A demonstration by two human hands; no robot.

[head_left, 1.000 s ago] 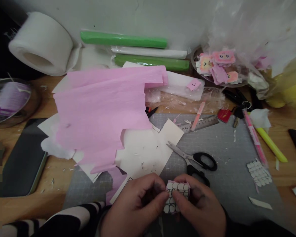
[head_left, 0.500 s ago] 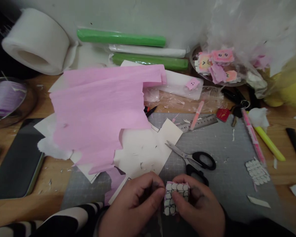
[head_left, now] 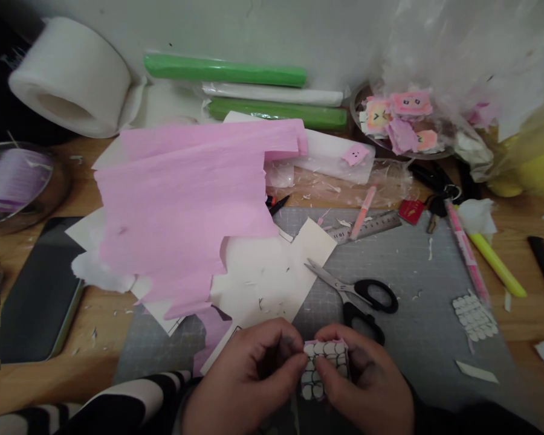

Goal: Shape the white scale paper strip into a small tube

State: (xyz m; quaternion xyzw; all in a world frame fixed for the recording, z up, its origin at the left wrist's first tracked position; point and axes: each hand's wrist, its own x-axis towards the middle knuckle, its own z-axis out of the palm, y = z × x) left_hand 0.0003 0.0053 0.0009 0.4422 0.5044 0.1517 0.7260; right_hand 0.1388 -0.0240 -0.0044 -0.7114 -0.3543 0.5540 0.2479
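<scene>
Left hand (head_left: 249, 376) pinching paper piece (head_left: 310, 375) at left edge; right hand (head_left: 369, 373) gripping right side. Likely light, tearable; hold edges.

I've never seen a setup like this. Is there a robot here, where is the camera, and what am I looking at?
There's no robot: these are a person's bare hands, seen from a camera worn on the head, looking forward and down.

The right hand holds a small scalloped piece with rows of pale, dark-edged scales, its thumb across the front. The left hand has its fingers at the other edge; whether they grip it is hard to tell.

Beneath is a gray cutting mat on a wooden table. Scissors lie just beyond the hands, with pink crepe-like paper over white sheets to the left. A metal ruler lies farther back, and another scalloped piece is at the right.
</scene>
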